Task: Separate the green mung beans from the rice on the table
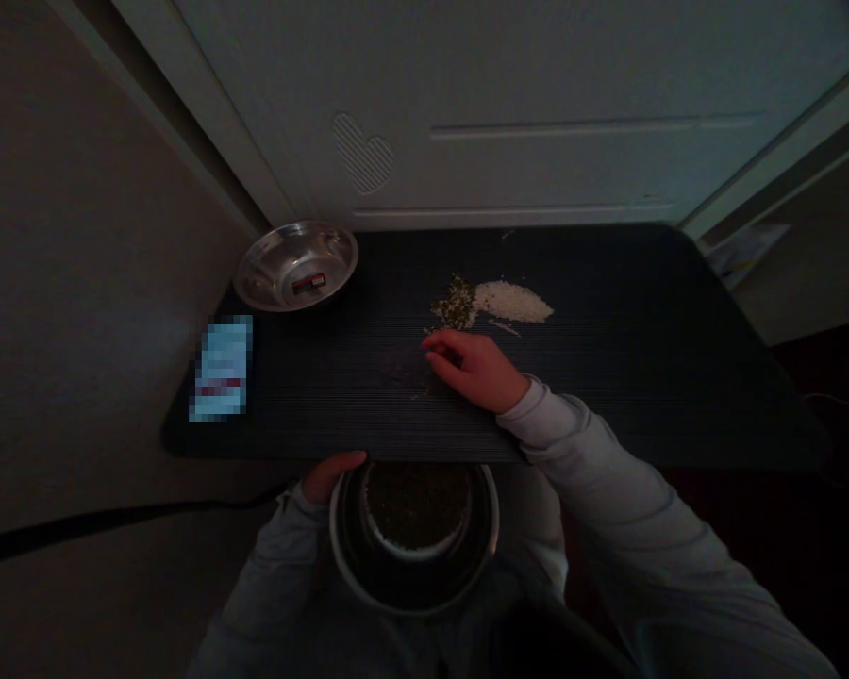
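Note:
My left hand (331, 474) grips the rim of a steel bowl (414, 594) held just below the near edge of the black table (643, 377); the bowl holds greenish grains with some white ones along the side. My right hand (471, 368) rests on the tabletop with its fingers curled and pressed together, pointing left. Just beyond its fingertips lies a small pile of mixed grains (491, 302), greenish on the left and white rice on the right. Whether the fingers hold any grains is hidden.
An empty steel plate (297, 264) with a sticker sits at the table's far left corner. A blurred light-blue card (221, 370) lies near the left edge. A white door (509, 104) stands right behind the table. A dark cable (113, 519) crosses the floor at left.

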The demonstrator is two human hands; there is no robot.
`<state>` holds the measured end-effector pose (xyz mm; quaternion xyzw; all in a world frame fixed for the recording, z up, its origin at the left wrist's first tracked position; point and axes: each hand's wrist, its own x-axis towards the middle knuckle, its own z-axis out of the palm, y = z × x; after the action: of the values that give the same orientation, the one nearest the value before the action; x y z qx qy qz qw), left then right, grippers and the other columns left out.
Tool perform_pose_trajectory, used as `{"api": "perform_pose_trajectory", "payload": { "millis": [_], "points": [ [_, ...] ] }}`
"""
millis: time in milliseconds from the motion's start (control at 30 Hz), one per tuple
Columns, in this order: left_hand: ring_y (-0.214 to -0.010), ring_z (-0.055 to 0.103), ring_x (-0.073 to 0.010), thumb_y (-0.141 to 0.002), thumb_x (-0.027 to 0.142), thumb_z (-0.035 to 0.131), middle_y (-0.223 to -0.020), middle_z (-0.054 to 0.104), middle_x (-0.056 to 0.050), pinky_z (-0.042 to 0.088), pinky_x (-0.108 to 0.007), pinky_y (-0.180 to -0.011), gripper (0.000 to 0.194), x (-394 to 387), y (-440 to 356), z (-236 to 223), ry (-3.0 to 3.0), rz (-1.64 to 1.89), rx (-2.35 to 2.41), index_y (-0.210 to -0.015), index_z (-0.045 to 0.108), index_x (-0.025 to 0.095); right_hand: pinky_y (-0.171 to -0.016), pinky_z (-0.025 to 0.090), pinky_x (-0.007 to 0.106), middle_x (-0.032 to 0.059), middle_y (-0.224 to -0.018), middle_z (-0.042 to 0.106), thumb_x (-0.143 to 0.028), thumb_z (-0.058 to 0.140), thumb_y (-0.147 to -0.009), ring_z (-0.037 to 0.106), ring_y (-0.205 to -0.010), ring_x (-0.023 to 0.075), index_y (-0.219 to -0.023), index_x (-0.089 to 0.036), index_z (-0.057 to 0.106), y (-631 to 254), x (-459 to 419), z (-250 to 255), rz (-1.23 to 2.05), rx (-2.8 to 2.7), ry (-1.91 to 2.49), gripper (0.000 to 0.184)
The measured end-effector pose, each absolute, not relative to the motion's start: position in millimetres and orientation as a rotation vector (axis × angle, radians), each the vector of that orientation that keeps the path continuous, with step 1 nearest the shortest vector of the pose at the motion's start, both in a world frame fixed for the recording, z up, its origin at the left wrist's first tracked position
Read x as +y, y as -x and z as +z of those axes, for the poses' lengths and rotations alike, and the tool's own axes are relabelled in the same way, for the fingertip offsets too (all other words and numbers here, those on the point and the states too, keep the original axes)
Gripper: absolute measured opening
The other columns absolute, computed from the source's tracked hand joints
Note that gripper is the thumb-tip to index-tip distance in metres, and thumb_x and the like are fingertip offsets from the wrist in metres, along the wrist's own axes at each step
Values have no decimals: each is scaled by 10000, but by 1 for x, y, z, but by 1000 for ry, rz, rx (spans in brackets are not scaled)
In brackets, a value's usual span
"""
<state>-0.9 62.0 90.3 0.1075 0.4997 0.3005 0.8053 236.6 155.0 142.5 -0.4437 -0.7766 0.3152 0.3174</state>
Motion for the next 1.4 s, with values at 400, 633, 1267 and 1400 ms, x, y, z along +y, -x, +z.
{"api": "perform_pose_trajectory", "payload": {
  "millis": [400, 633, 1267, 1400],
  "points": [
    [-899, 682, -273, -697, 106, 604, -752, 767, -54, 417, -383, -972, 223, 64, 1, 83, -228, 651, 1075, -872, 738, 134, -549, 379, 202, -45, -597, 556, -173, 541, -744, 494, -536, 76, -803, -161, 578, -246, 155, 148, 1202, -2104, 1160, 71],
    [-709, 713, -258, -677, 111, 579, -608, 750, -55, 428, -386, -953, 201, 67, -6, 88, -256, 588, 1131, -529, 704, 165, -542, 343, 211, -62, -560, 519, -128, 546, -702, 472, -515, 79, -752, -169, 549, -253, 155, 153, 1080, -2253, 1294, 65],
    [-649, 706, -236, -672, 103, 589, -532, 729, -38, 457, -345, -890, 216, 68, -8, 96, -327, 594, 1099, -498, 694, 176, -550, 336, 235, -28, -588, 529, -183, 521, -683, 492, -552, 111, -695, -174, 515, -271, 164, 150, 825, -2117, 1580, 15],
    [-711, 711, -253, -703, 159, 593, -579, 743, -50, 449, -367, -908, 156, 66, -3, 89, -315, 571, 1011, -644, 736, 138, -558, 351, 235, -26, -603, 531, -206, 508, -720, 485, -553, 108, -758, -169, 526, -270, 164, 149, 917, -2045, 1439, 56]
  ]
}}
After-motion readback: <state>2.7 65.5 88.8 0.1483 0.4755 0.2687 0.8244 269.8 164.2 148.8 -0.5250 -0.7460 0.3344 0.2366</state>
